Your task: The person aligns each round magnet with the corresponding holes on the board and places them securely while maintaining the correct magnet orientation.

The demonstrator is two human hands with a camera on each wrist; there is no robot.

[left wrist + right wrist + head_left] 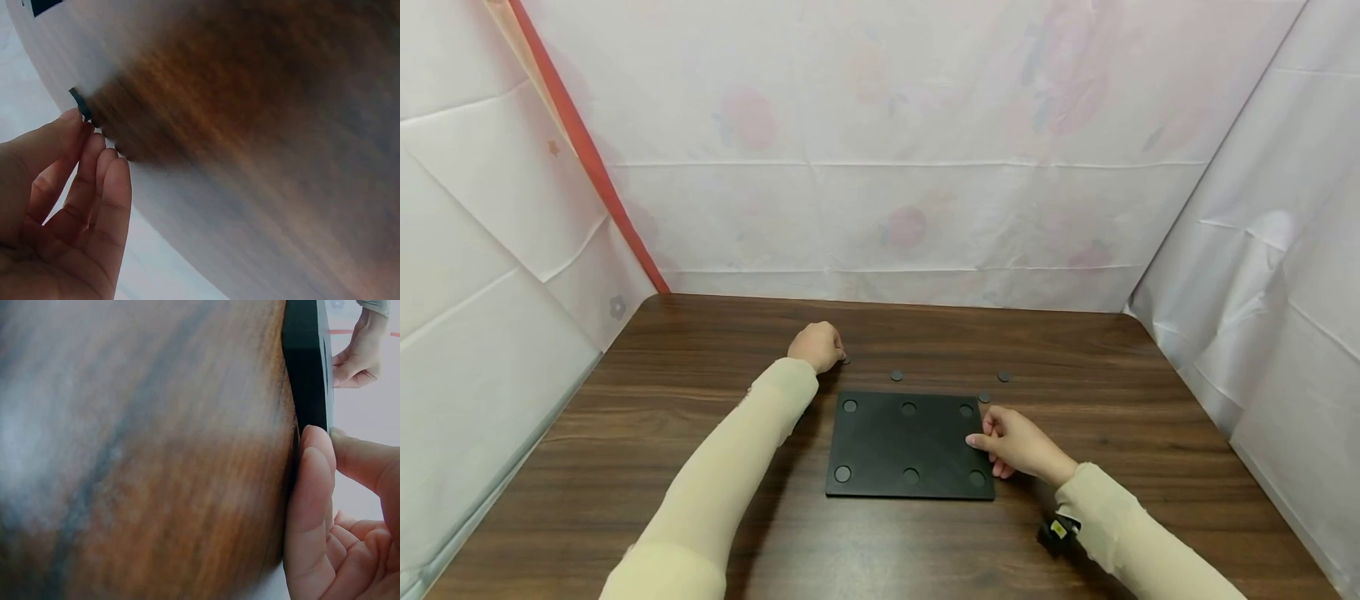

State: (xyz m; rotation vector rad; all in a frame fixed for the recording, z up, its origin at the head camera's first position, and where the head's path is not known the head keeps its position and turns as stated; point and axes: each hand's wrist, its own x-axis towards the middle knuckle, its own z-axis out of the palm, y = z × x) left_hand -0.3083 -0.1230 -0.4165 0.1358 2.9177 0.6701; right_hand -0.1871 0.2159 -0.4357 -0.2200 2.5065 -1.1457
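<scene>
At the back left of the table, my left hand pinches a small thin black disc between thumb and fingertips. The disc's edge sticks out past the fingers in the left wrist view. A flat black rectangular board with several round recesses lies in front of me. My right hand grips the board's right edge, thumb on the top face and fingers against the side. The lower-left recess looks greyer than the others, with a bright outline.
Behind the board, loose dark discs lie on the wooden table: one disc near its middle, another disc farther right, and a third disc close to its upper-right corner. White curtains hang around the table.
</scene>
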